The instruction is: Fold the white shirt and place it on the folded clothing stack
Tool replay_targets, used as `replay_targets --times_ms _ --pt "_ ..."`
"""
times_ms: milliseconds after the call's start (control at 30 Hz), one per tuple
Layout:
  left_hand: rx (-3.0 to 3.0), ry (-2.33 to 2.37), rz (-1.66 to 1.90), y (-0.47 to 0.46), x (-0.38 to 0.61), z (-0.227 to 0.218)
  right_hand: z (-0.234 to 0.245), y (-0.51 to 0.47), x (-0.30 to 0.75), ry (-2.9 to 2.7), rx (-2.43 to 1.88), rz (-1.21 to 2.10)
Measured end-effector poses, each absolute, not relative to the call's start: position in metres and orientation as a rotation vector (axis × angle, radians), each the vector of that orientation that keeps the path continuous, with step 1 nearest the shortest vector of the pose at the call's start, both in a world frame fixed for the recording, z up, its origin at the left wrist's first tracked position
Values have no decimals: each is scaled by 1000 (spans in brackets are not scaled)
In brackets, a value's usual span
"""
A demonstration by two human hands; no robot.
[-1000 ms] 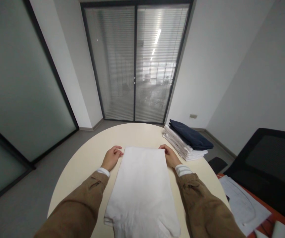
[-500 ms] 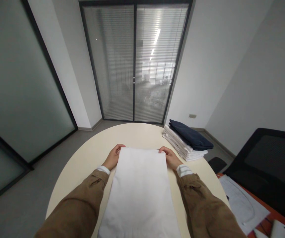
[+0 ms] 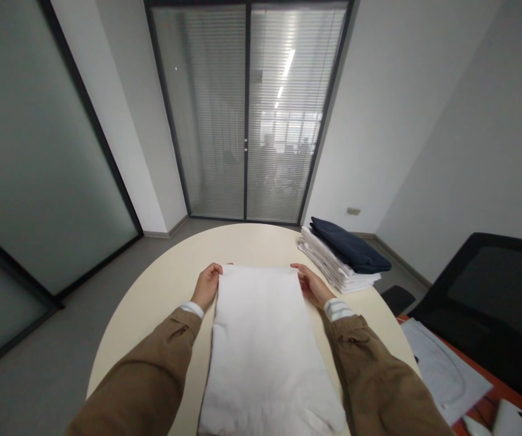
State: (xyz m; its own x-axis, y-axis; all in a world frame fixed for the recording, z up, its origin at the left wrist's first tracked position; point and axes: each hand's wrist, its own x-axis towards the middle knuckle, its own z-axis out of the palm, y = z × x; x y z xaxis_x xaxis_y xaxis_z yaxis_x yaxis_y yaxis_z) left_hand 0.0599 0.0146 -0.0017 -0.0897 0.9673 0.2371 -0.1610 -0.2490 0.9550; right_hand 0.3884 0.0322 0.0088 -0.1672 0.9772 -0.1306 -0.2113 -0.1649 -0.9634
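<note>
Head view: now pinching far-left corner of soft, matte-white, folded rectangular cloth (image 3: pixel 261 339) with left hand (image 3: pixel 207 286), after only being just beside that edge a second ago. Holding right hand (image 3: pixel 314 286) at far-right corner with index finger outstretched; not showing clearly whether pinching or merely touching. Apparently steadying far edge from both ends. Having cloth lying on smooth, round, cream-coloured table (image 3: pixel 243 245), puckering softly at closest end. Showing right of cloth: thin folded white fabrics (image 3: pixel 322 257) layered beneath thicker navy-blue folded fabric (image 3: pixel 349 245).
</note>
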Motion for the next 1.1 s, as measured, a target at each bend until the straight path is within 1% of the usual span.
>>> replay_targets --times_ms 100,167,300,367,467,533,600,700,800,900,1000,1033,1100 --pt "1071 993 1511 11 61 0 6 31 385 -1201 -1123 1461" --pt "1013 1052 1431 7 62 1 5 30 382 -1282 -1089 1368" --pt "1088 1107 1266 -1 67 2 9 30 380 -1263 -1069 1230" --pt "1113 1110 1300 -3 71 5 12 29 382 -1198 -1131 1283" --pt "1104 1145 1395 -2 73 8 14 24 387 -1244 -1217 1477" --pt "1078 1168 1409 0 72 7 12 21 388 -1361 -1173 1558" --pt "1080 1194 1374 1 71 6 9 20 386 -1429 -1092 1543" --pt "1319 1290 1349 -3 70 7 5 24 378 -1406 -1022 1393" --pt "1865 1363 1320 -15 72 14 2 32 374 -1390 -1067 1155" --pt "2318 1209 1037 -30 75 21 5 36 380 -1464 -1219 873" --pt "2491 1080 685 -37 74 19 16 33 392 -1644 -1381 558" --pt "2515 1077 603 -37 73 18 20 31 396 -1718 -1414 517" --pt "2534 1125 497 -34 70 14 27 25 401 -1875 -1417 612"
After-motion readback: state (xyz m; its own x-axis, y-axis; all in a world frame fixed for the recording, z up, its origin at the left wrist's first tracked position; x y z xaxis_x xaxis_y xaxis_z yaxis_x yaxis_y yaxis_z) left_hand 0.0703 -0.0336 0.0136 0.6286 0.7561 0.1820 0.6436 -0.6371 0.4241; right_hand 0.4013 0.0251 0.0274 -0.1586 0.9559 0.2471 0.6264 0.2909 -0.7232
